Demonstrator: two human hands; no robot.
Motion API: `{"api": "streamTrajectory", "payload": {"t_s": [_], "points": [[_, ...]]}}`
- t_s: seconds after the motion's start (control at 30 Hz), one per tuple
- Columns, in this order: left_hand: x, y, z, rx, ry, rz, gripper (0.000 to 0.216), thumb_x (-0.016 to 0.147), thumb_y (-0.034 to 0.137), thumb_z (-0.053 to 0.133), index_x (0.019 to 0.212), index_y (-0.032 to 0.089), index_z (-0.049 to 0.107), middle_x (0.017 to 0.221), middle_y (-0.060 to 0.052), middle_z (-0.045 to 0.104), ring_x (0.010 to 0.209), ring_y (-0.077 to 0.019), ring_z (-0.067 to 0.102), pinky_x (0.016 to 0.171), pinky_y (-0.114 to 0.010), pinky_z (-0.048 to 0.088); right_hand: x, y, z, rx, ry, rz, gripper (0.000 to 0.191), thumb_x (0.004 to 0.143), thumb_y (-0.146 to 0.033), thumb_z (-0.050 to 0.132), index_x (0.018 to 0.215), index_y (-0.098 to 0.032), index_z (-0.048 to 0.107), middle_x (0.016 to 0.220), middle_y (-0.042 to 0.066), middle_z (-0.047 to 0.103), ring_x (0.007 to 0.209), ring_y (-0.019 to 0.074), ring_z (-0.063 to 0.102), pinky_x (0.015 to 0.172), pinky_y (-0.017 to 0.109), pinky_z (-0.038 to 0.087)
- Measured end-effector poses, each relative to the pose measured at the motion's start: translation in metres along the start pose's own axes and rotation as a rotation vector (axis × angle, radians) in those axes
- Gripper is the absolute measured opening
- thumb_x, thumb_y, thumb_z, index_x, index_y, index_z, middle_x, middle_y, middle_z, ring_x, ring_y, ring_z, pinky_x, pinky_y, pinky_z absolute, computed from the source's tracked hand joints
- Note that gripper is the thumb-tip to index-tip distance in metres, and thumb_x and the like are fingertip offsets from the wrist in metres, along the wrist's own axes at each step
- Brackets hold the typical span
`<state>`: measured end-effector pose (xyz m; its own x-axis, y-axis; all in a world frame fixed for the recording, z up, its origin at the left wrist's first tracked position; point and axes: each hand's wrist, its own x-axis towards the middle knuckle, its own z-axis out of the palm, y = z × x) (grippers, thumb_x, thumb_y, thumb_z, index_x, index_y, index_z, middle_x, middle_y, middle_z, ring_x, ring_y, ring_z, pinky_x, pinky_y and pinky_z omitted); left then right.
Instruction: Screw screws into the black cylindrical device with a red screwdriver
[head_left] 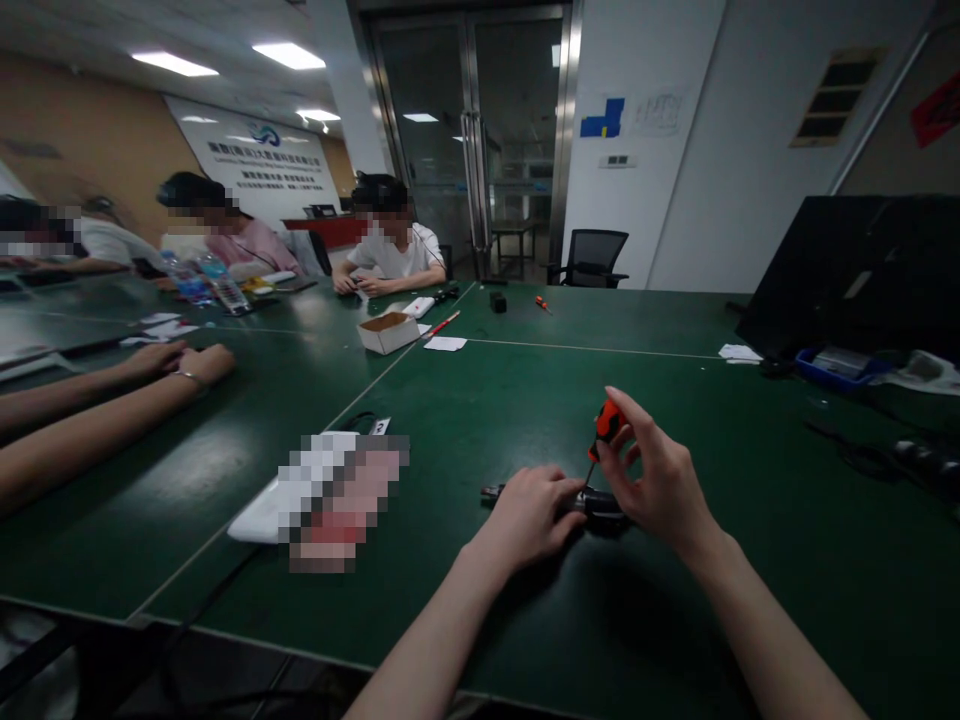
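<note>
My right hand [660,475] grips a small screwdriver [609,420] with an orange and black handle, its fingers around the handle. The thin shaft points down to a dark, elongated device [604,508] lying on the green table [450,610]. Over the left part of that device rests my left hand [536,505], fingers bent around it and holding it down. The device's exact kind cannot be made out, since my left hand covers its middle. Its narrow end sticks out to the left of my fingers.
A white pack [262,510] with a blurred-out part lies to the left. Farther back are an open white box [388,335], a red pencil-like stick [442,324] and another orange screwdriver [543,304]. A co-worker's arms [112,400] rest at left. A monitor [862,270] stands at right.
</note>
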<state>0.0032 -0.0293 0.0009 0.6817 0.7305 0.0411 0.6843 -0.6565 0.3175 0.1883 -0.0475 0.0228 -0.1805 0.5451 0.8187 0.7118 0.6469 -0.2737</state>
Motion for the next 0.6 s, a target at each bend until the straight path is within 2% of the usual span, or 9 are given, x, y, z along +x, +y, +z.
{"api": "streamTrajectory", "payload": {"t_s": [0.17, 0.3, 0.6], "points": [[0.0000, -0.0012, 0.0019, -0.002, 0.000, 0.005, 0.023, 0.097, 0.030, 0.065, 0.117, 0.021, 0.070, 0.113, -0.008, 0.069, 0.104, -0.0269, 0.065, 0.092, -0.039, 0.049, -0.0004, -0.0022, 0.0007, -0.024, 0.021, -0.043, 0.056, 0.099, -0.022, 0.056, 0.151, -0.024, 0.035, 0.084, -0.001, 0.061, 0.058, 0.0133, 0.060, 0.052, 0.024, 0.053], [0.0007, -0.0012, 0.0025, 0.006, -0.008, 0.008, 0.021, 0.098, 0.029, 0.064, 0.116, 0.021, 0.070, 0.113, -0.008, 0.069, 0.103, -0.0272, 0.065, 0.091, -0.039, 0.050, 0.0003, -0.0013, 0.0016, -0.050, 0.034, -0.077, 0.051, 0.100, -0.025, 0.057, 0.148, -0.023, 0.039, 0.083, 0.000, 0.061, 0.060, 0.0144, 0.062, 0.053, 0.025, 0.053], [-0.0005, -0.0012, -0.0014, 0.000, -0.001, 0.015, 0.021, 0.099, 0.029, 0.064, 0.118, 0.022, 0.071, 0.112, -0.008, 0.069, 0.101, -0.0258, 0.066, 0.092, -0.038, 0.050, 0.0010, -0.0029, 0.0025, 0.008, 0.017, -0.025, 0.054, 0.098, -0.018, 0.052, 0.150, -0.020, 0.037, 0.086, 0.001, 0.064, 0.065, 0.0143, 0.064, 0.056, 0.025, 0.055]]}}
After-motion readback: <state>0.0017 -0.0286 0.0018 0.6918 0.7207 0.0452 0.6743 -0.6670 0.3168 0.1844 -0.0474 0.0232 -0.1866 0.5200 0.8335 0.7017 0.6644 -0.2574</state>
